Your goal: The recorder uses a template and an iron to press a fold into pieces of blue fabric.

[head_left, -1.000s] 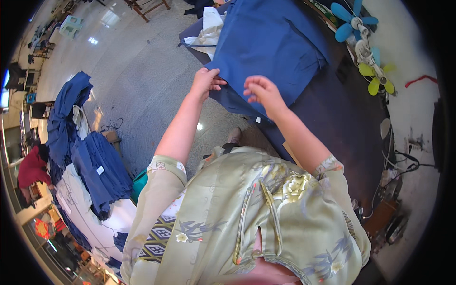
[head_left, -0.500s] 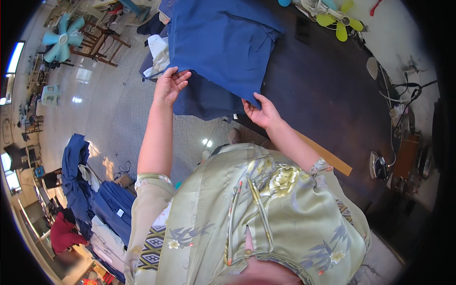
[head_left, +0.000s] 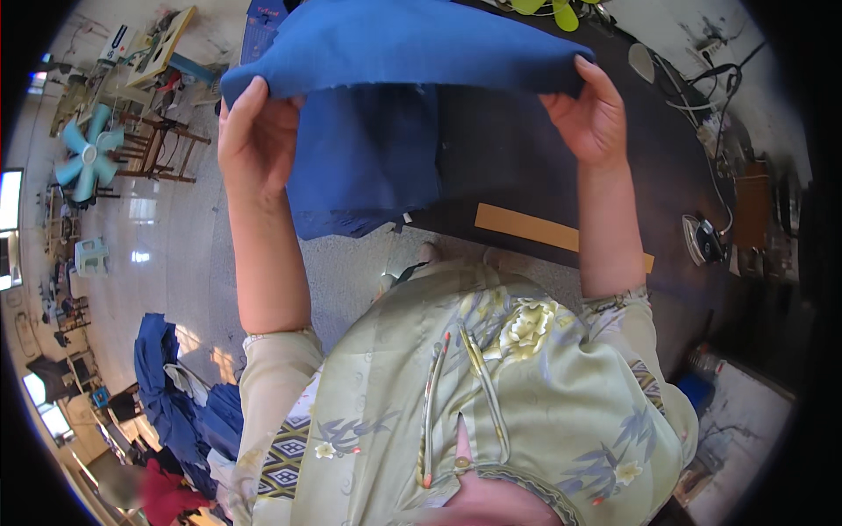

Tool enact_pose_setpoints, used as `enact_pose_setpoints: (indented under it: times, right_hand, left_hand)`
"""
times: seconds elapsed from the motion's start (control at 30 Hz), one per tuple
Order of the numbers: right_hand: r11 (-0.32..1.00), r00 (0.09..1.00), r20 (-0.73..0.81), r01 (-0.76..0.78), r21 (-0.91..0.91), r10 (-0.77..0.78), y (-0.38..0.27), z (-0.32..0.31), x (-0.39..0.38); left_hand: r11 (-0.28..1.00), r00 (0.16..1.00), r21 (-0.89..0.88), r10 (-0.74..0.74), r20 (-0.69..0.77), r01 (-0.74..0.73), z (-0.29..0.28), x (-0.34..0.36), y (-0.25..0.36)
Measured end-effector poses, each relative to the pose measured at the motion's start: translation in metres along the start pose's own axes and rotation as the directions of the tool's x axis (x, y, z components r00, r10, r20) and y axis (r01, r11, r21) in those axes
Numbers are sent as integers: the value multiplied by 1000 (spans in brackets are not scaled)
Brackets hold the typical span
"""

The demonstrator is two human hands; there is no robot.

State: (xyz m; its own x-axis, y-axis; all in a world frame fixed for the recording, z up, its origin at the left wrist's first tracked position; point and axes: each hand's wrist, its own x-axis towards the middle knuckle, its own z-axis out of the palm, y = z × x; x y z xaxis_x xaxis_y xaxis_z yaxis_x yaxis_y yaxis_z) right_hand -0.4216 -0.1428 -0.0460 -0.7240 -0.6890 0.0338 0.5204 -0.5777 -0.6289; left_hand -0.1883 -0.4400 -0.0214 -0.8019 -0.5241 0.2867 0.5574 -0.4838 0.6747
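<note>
A piece of blue fabric (head_left: 412, 44) is stretched between my two hands, raised over the dark table. Its near edge runs almost straight across. My left hand (head_left: 259, 136) pinches the left corner, thumb on top. At the opposite corner my right hand (head_left: 589, 110) grips the cloth between thumb and fingers. Below and behind it, more blue fabric (head_left: 364, 158) hangs over the table's near left edge. The far part of the raised cloth runs out of the picture at the top.
On the dark table (head_left: 500, 167) lies a tan strip (head_left: 526, 225) along the near edge. An iron (head_left: 703, 238) with a cord stands at the right. Blue garments (head_left: 175, 394) are heaped at the lower left, near a person in red (head_left: 167, 491). A teal fan (head_left: 89, 153) and a wooden stool (head_left: 162, 149) are farther left.
Both hands have lifted the blue fabric upward and spread apart, pulling its near edge wide. The white cloth at the left of the pile is no longer in sight.
</note>
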Motion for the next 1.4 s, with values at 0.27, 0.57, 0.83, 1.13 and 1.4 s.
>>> enact_pose_setpoints:
  times: [0.27, 0.57, 0.83, 1.13, 1.4]
  right_hand:
    - [896, 913, 60, 408, -173, -404, -174, 14, -101]
    - [824, 856, -197, 359, -439, -478, -278, -54, -59]
    - [804, 777, -287, 428, -413, -561, -373, -142, -26]
    - [714, 690, -265, 512, -477, -673, -305, -156, -162]
    - [956, 730, -683, -213, -204, 16, -170, -348, -209]
  left_hand:
    - [990, 938, -80, 138, 319, -118, 132, 10, -11]
    - [851, 526, -268, -11, 850, 451, 221, 176, -190]
    - [751, 534, -109, -353, 768, 651, 318, 237, -246]
    - [971, 995, 217, 92, 40, -99, 297, 55, -252]
    - [781, 726, 119, -499, -472, 614, 161, -106, -426]
